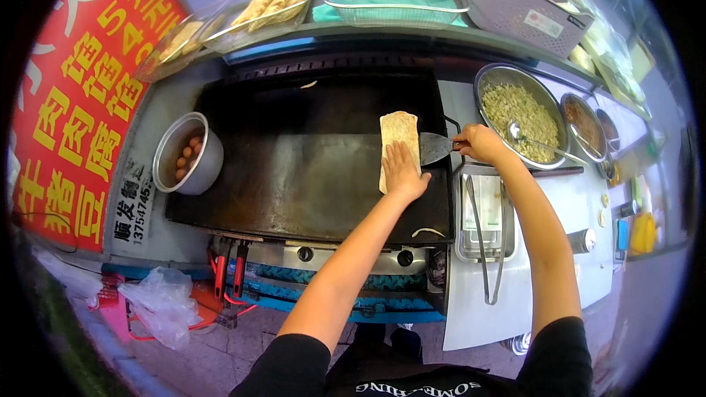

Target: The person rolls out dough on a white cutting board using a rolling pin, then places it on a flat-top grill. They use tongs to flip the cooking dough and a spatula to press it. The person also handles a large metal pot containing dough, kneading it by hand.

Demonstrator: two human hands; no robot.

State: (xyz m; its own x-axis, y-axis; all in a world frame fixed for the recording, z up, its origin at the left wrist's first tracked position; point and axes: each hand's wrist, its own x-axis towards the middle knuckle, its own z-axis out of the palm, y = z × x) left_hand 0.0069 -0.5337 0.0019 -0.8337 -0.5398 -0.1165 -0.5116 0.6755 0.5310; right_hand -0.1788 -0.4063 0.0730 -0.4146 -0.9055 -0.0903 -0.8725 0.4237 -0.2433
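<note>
A long pale-gold flatbread [396, 125] lies lengthwise on the right part of the black griddle [294, 169]. My left hand [404, 176] rests flat on its lower half, fingers slightly spread and pressing on the surface. My right hand [479, 142] grips the handle of a metal spatula [435, 148], whose wide blade meets the flatbread's right edge; whether it reaches underneath I cannot tell. Small pale scraps sit near the griddle's back and front right corner.
A pot of eggs [204, 174] stands at left beside a red sign [55, 154]. Filling bowls [518, 103], a steel tray [465, 250] and tongs [496, 279] are on the right counter [551, 294]. The back shelf bears bread trays [265, 7], a mesh basket [397, 11] and a crate [515, 7].
</note>
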